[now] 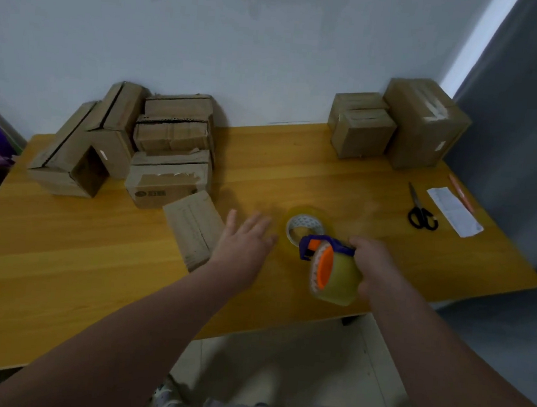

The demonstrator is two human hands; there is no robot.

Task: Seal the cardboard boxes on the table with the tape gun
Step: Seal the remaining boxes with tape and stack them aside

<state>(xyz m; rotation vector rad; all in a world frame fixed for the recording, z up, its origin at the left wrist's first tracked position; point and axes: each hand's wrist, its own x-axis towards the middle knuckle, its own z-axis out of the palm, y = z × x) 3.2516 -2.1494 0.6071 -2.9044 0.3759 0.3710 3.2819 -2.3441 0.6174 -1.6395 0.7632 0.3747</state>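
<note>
The tape gun (329,267) is held above the near edge of the counter (92,269), clear of its surface. It has a purple frame, an orange hub and a thick roll of clear yellowish tape. The right hand (374,261) has its fingers curled round the gun from the right side. By the look of it, this is a light, stiff plastic tool with most of its weight in the roll. It is best held by the frame, away from the cutter end, because the tape face is slick and would turn under the fingers.

Just behind the gun, a spare tape roll (304,227) lies flat on the counter. To the gun's left, the left hand (244,237) is spread with straight fingers and holds nothing. I cannot tell whether it touches the wood.

Further left of the gun lies a small flat box (193,229), the nearest one to seal. Its card looks thin and worn, so it would likely slide or give unless a flat palm pins it.

Beyond that box, far left of the gun, is a pile of unsealed boxes (171,149) with gaping seams. Far behind the gun to the right are taped boxes (397,123). Well right of it are scissors (420,210) and a paper slip (454,211).
</note>
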